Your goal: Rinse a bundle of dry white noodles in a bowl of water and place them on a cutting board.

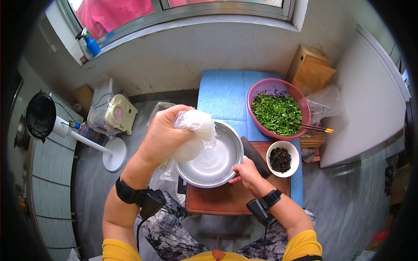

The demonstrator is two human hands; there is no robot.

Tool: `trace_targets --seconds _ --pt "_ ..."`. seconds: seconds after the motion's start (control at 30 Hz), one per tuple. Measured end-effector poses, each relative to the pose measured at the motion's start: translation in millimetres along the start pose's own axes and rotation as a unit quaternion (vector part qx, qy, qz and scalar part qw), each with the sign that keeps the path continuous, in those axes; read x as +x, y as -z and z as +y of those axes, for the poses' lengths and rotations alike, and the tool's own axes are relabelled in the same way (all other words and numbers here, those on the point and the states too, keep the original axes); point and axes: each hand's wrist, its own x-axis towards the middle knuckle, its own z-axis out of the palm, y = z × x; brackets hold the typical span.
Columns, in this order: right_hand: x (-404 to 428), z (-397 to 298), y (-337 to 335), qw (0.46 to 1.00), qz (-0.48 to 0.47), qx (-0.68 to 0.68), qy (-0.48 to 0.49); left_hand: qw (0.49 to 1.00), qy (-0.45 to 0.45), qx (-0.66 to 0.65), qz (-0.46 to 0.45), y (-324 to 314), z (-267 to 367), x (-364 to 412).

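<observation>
My left hand [163,138] is closed around a clump of translucent white glass noodles [196,125], raised over the left side of a round metal bowl [241,143]. Fine loose strands stick out at the top of the clump. The bowl's shiny bottom shows beside the noodles; the part below my left hand is hidden. My right hand [249,174] grips the bowl's rim at the lower right, thumb on top and fingers underneath. Beneath the bowl lies a reddish-brown cutting board [222,201]. A dark, wide knife blade [256,158] rests on it, partly covered by the bowl.
Right of the bowl stand a white bowl [295,153] of dark chopped food and a pink-purple basin [258,86] of chopped greens [276,114] with chopsticks [315,128]. They share a blue-topped table [222,94]. A white fan [86,143] stands on the floor at left.
</observation>
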Motion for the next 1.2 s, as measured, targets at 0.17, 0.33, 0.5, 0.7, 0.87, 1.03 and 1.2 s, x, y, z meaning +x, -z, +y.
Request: trace_targets --seconds 0.17,0.33,0.5,0.7,0.87,1.03,1.2 --pt "22.0 -23.9 -0.6 1.000 0.014 0.011 0.026 1.000 0.003 -0.006 0.005 -1.6 -2.9 25.5" --pt "46.0 -41.6 2.8 0.998 0.046 0.015 0.048 1.000 -0.010 -0.016 0.003 -0.5 -16.5 60.5" --pt "67.5 -52.1 3.2 0.996 0.057 0.032 0.062 1.000 -0.018 -0.021 0.011 -2.0 -28.6 90.2" --pt "98.1 -54.5 11.0 0.994 0.078 0.048 0.065 0.999 -0.038 -0.032 0.021 -2.2 -42.6 113.9" --pt "111.9 -54.3 11.7 0.992 0.098 0.055 0.059 0.998 -0.028 -0.043 0.027 -1.5 -52.5 123.1" --pt "119.1 -52.8 14.1 0.992 0.095 0.064 0.054 0.999 -0.023 -0.039 0.025 -0.2 -57.8 128.3" --pt "117.6 -49.3 17.6 0.994 0.083 0.050 0.051 0.999 -0.020 -0.026 0.030 -3.5 -54.2 130.7"
